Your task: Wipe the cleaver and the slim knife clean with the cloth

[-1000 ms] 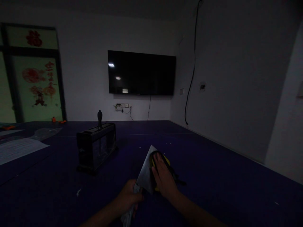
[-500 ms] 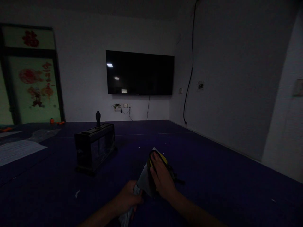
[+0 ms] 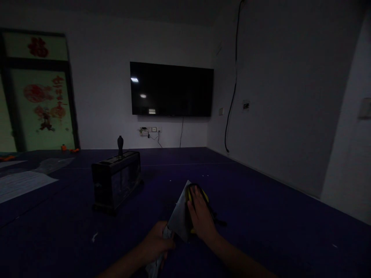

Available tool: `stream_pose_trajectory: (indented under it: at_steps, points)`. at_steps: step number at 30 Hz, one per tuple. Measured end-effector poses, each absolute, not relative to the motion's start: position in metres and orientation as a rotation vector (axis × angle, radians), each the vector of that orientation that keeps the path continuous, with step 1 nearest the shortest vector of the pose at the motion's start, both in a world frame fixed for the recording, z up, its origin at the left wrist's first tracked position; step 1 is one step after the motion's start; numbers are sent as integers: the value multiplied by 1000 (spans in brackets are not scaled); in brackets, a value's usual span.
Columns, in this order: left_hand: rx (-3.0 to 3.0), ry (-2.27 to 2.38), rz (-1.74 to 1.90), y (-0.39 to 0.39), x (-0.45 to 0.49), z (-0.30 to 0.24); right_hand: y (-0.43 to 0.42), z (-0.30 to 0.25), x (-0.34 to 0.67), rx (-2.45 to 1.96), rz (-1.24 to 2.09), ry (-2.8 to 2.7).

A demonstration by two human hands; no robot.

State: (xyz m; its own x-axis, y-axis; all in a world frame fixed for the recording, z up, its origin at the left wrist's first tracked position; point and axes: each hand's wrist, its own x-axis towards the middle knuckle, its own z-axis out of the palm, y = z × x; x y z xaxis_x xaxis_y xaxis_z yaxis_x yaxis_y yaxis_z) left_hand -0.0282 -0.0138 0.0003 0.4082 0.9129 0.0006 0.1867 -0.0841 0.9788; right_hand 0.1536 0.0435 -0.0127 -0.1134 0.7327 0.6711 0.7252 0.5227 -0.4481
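My left hand (image 3: 158, 241) is wrapped around the pale, mottled handle (image 3: 153, 267) of a flat, pointed tool that looks like a trowel. Its grey triangular blade (image 3: 179, 220) tilts up and away, the tip at the top. My right hand (image 3: 202, 218) lies over a rounded black-and-yellow pad (image 3: 205, 195), fingers together and stretched along it. The pad sits against the right side of the blade, and most of it is hidden under the hand. A dark strap or cord end (image 3: 222, 223) sticks out at its right. Dim light hides finer detail.
A black box-shaped appliance (image 3: 116, 181) with a dark vase-like piece (image 3: 120, 144) on top stands left on the dark blue surface (image 3: 261, 231). Paper sheets (image 3: 26, 185) and clear plastic (image 3: 53, 165) lie farther left. White scraps (image 3: 94, 237) are scattered about. A television (image 3: 172, 90) hangs behind.
My right hand and the black-and-yellow pad have shifted slightly right, baring more of the grey blade. My left hand and the handle have stayed nearly still.
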Motion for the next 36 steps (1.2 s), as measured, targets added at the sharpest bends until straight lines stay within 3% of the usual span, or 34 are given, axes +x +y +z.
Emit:
stream_pose_trajectory:
  at_steps: [14,36]
  points:
    - [1454,1037,818,-12,-27,-5,39,-13,152,-1212,-98,-1927]
    - [1446,1017,810,-13,-23,-2,32,-6,149,-1171,7,-2040]
